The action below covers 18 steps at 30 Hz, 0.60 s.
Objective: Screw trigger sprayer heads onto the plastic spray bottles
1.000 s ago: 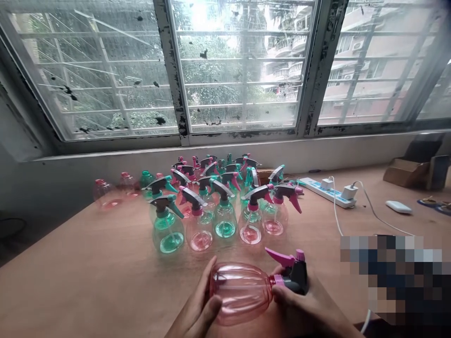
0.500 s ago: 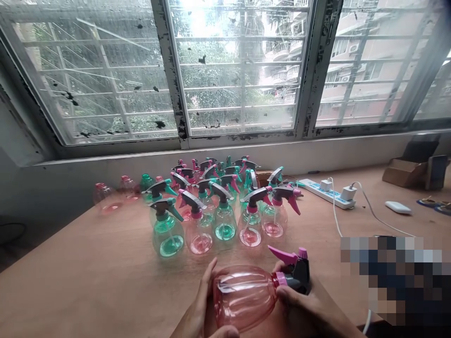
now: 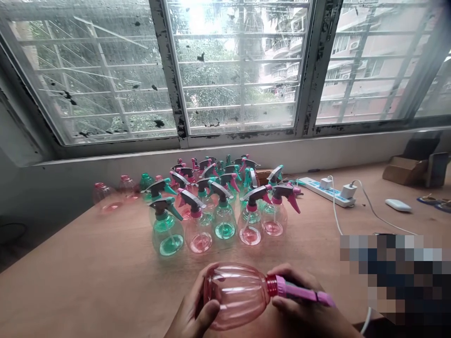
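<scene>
You hold the translucent pink spray bottle (image 3: 236,296) sideways over the table's near part (image 3: 88,281), your left hand (image 3: 192,311) gripping its base, your right hand (image 3: 312,313) wrapped round the trigger sprayer head (image 3: 299,292). The neck threads (image 3: 271,285) show beside the collar (image 3: 281,285), so you seem to be working that screw joint; further turning calls for a steady bottle and a squarely aligned collar

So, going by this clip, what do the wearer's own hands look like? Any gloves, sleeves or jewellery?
The left hand and the right hand are both bare. No gloves, rings or wristbands show, no sleeve comes into view, and no markings stand out.
</scene>
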Motion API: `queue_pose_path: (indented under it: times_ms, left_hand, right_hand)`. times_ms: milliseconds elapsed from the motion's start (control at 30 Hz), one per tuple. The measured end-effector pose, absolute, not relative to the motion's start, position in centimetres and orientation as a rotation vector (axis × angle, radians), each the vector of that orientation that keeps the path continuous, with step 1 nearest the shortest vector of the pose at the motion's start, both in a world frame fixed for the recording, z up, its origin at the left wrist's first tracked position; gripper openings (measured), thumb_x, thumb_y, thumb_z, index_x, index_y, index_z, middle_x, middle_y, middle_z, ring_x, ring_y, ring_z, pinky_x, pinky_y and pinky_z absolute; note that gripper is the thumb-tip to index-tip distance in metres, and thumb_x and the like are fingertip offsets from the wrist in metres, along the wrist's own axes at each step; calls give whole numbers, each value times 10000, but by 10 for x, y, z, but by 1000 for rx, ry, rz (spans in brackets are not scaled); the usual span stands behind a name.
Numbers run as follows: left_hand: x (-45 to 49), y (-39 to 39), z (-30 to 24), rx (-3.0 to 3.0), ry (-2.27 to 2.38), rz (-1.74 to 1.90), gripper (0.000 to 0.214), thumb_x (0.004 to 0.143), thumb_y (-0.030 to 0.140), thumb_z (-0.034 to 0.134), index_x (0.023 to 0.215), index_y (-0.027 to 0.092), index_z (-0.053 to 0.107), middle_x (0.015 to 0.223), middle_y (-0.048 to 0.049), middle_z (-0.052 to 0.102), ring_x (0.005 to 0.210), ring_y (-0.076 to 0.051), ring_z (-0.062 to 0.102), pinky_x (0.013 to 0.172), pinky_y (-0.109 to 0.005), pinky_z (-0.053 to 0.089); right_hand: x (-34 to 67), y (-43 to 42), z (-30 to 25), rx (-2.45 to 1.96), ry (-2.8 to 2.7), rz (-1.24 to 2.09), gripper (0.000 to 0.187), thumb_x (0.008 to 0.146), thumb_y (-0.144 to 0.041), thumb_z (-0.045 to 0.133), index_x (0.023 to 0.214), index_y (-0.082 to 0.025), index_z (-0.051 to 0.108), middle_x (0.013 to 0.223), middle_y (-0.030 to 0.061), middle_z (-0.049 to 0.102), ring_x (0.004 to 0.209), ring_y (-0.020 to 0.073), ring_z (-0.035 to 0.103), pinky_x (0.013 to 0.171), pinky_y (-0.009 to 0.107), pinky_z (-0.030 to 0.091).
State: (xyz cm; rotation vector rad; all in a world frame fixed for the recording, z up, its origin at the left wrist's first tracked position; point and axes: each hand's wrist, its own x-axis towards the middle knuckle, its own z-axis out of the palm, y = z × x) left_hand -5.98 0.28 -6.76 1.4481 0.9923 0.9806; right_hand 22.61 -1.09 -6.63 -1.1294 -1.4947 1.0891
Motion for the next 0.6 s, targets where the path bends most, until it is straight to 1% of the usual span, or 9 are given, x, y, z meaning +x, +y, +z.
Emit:
queue_pose_path:
  times_ms: [100,167,233,300,333,400,467,533,600]
  left_hand:
    - [-58,-3,-68,1453,889,973,903,799,712,705,1539,295,400,1429,-116,598,1367,-399,515,1212,-536,312]
    - [-55,-9,-68,1479,800,1001,903,797,652,754,1560,384,353,1575,-81,477,1412,-402,487,1191,-539,362]
    - [-51,-14,-68,1506,762,1026,855,804,626,764,1540,434,375,1651,-48,370,1417,-418,487,1139,-540,442]
    - [-49,-17,-68,1523,774,1033,833,812,633,753,1534,428,394,1690,-38,291,1450,-437,446,1111,-538,479]
    - [-48,-17,-67,1527,789,1037,863,810,640,751,1552,424,367,1704,-36,258,1480,-441,403,1119,-541,472]
    - [-48,-16,-66,1526,816,1045,1001,777,660,774,1598,444,244,1718,-33,220,1530,-435,314,1156,-554,431]
    - [-49,-14,-65,1511,816,1032,1149,708,697,809,1616,462,145,1722,-36,217,1554,-430,258,1188,-570,385]
    - [-51,-11,-67,1503,779,994,1166,682,740,796,1619,437,173,1714,-58,244,1552,-437,259,1202,-582,358]
    - [-51,-10,-72,1507,735,971,1085,729,712,780,1614,391,242,1705,-90,268,1543,-444,279,1198,-592,353]
  right_hand:
    - [228,-12,-70,-1060,-1353,1260,335,760,-491,839,952,-236,740,730,-5,714,636,188,632,612,284,495]
    - [229,-12,-73,-998,-1255,1356,414,775,-550,817,982,-210,705,629,-28,650,548,148,562,556,270,430]
    - [229,-12,-75,-950,-1208,1401,462,767,-573,822,994,-200,672,581,-42,610,513,131,525,530,261,373]
    - [229,-12,-75,-918,-1180,1429,472,767,-573,826,1005,-202,656,583,-47,594,504,125,513,514,255,347]
    - [229,-12,-74,-911,-1175,1442,468,773,-571,823,1003,-199,658,587,-48,590,506,122,509,510,251,343]
    - [229,-12,-73,-913,-1200,1452,448,792,-559,813,996,-184,679,593,-45,584,524,120,505,518,249,349]
    - [228,-12,-72,-940,-1251,1409,412,786,-527,828,976,-182,707,628,-34,606,555,126,510,542,255,371]
    - [228,-12,-73,-971,-1274,1339,376,748,-487,868,950,-202,727,708,-16,652,604,142,537,570,264,404]
    - [228,-13,-75,-980,-1236,1338,371,731,-483,879,940,-218,724,753,-7,677,627,156,560,570,265,427]
